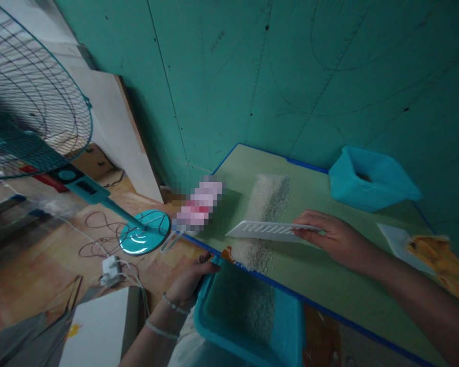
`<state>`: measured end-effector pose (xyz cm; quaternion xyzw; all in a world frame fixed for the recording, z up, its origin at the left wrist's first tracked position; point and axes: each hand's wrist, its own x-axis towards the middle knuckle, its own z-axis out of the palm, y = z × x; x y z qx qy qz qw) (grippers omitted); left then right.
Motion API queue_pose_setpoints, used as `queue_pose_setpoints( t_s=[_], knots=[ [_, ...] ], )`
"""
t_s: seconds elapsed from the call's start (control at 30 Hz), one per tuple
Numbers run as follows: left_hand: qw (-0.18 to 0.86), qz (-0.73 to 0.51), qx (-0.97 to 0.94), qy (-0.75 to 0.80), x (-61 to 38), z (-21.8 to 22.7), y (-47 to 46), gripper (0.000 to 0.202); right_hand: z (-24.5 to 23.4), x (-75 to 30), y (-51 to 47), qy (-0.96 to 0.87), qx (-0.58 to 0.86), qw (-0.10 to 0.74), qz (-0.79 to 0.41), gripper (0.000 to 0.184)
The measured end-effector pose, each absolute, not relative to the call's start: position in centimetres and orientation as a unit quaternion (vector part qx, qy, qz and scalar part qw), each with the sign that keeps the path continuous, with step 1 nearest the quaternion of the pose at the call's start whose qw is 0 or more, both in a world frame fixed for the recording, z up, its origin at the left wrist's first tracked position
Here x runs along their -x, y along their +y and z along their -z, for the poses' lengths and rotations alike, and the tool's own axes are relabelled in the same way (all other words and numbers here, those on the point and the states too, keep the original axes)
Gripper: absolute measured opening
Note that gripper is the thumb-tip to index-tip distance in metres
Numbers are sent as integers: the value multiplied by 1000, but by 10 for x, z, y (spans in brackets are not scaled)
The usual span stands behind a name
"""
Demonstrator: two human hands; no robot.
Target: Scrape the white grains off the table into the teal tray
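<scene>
My right hand (338, 238) grips the end of a white slotted plastic board (260, 230), tilted across a strip of pale grains (268, 196) on the table. The grains look like rice, but their kind cannot be made out for certain. Part of the strip lies on the near side of the board and reaches the table's edge. My left hand (191, 279) is closed on the upper left corner of a teal plastic bin (248, 342), just below that edge. More pale grains (259, 311) lie inside the bin.
The pale green table (309, 204) has a blue rim and stands against a green wall (229, 81). A turquoise container (373, 186) and an orange cloth (441, 257) are at its right. A pixelated pink item (201, 204) sits at its left. A fan (84, 183) and loose cables occupy the floor.
</scene>
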<state>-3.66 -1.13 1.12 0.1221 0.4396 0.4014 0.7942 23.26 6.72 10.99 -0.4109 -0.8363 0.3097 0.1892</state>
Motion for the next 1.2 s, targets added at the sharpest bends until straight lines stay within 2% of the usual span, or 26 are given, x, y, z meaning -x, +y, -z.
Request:
queue_pose_setpoints(
  t_s=[0.67,0.83,0.97,1.2],
  knots=[
    [795,-426,-108,418,32,-15,-11,36,-120,-237,65,-852,387,124,-331,16],
    [797,-418,-114,421,33,-15,-11,40,-130,-231,67,-866,389,69,-308,15],
    [798,-422,-107,417,34,-10,-11,39,-137,-221,64,-874,418,15,-245,13],
    [800,-428,-117,404,32,-14,-12,39,-141,-204,64,-912,334,-30,-236,39]
  ],
)
